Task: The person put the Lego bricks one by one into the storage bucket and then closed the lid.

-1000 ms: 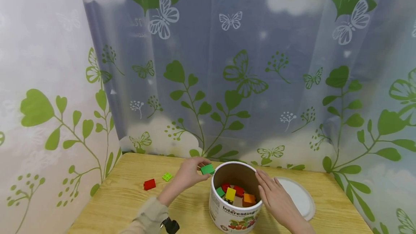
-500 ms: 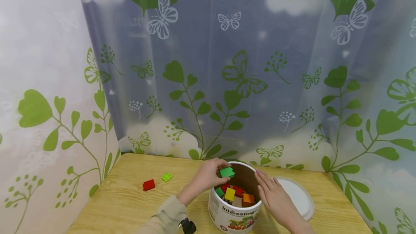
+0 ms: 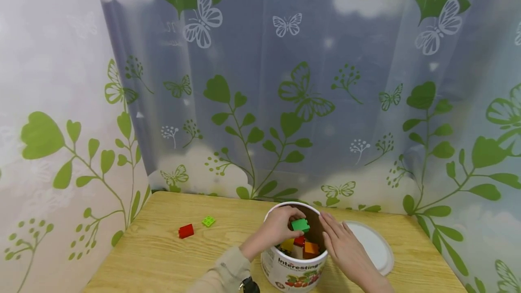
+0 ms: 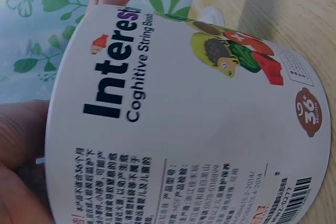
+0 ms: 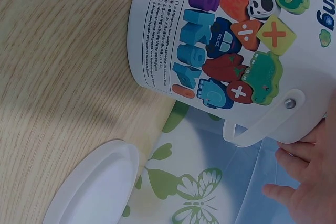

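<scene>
A white tub (image 3: 293, 271) with "Interesting" printed on it stands near the table's front, several toy bricks inside, among them an orange brick (image 3: 311, 249) and a yellow brick (image 3: 287, 244). Over its mouth, my left hand (image 3: 277, 229) pinches a green toy brick (image 3: 300, 225) between thumb and fingers. My right hand (image 3: 349, 252) lies along the tub's right rim with straight fingers. In the right wrist view, the fingers (image 5: 296, 163) touch the tub's side near its white handle (image 5: 268, 124). The left wrist view shows mostly the tub's label (image 4: 173, 103); the brick is hidden there.
A red brick (image 3: 186, 231) and a lime-green brick (image 3: 208, 221) lie on the wooden table (image 3: 163, 257) to the left. A white round lid (image 3: 372, 245) lies right of the tub, partly behind my right hand. A patterned curtain (image 3: 244, 103) hangs behind the table.
My left hand has carried the green brick rightward, from beside the tub's left rim to over its mouth and slightly lower. The right hand has stayed at the rim.
</scene>
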The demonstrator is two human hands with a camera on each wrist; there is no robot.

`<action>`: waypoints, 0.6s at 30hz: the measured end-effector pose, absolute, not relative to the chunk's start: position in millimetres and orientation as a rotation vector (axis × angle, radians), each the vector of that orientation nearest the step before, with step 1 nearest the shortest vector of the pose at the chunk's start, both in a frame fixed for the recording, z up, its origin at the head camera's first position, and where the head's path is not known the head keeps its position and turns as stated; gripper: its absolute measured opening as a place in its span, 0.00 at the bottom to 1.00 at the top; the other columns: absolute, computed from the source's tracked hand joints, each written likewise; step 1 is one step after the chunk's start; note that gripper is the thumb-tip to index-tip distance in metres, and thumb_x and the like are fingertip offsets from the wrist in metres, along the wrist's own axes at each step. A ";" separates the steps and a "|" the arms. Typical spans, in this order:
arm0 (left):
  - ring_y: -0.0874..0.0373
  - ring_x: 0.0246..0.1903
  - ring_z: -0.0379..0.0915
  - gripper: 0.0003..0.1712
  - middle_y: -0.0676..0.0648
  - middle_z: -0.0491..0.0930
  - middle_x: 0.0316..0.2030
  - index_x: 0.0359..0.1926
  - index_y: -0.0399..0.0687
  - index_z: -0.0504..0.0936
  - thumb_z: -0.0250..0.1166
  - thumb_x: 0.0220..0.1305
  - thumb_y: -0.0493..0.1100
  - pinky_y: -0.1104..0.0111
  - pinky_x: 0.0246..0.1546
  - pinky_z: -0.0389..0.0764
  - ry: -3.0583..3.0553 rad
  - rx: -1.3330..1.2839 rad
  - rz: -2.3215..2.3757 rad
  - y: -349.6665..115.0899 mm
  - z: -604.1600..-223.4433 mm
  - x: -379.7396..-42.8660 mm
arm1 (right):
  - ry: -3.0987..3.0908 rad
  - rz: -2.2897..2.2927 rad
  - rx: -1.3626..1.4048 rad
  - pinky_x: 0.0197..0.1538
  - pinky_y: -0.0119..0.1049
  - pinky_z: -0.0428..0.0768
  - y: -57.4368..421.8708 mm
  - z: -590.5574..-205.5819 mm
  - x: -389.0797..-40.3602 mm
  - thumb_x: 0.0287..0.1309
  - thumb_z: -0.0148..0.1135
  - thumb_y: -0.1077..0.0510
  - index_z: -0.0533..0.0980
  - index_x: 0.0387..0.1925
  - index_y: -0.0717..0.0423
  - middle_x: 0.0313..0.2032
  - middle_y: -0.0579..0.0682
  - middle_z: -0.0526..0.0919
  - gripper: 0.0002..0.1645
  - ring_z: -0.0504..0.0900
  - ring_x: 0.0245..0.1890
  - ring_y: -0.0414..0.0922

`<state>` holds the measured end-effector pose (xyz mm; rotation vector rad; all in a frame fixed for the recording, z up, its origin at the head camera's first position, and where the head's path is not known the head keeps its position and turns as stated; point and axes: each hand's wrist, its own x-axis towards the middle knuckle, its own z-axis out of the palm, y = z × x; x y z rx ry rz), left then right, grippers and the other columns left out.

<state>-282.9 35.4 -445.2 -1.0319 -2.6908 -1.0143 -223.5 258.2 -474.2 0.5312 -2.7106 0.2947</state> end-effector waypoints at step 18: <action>0.63 0.42 0.80 0.18 0.52 0.85 0.44 0.50 0.47 0.86 0.77 0.58 0.40 0.75 0.42 0.80 -2.711 -1.083 -0.859 40.4 -453.6 -280.4 | -2.690 0.292 0.553 0.70 0.60 0.66 258.3 -473.0 -222.1 0.75 0.54 0.56 0.69 0.71 0.58 0.72 0.54 0.69 0.28 0.69 0.71 0.54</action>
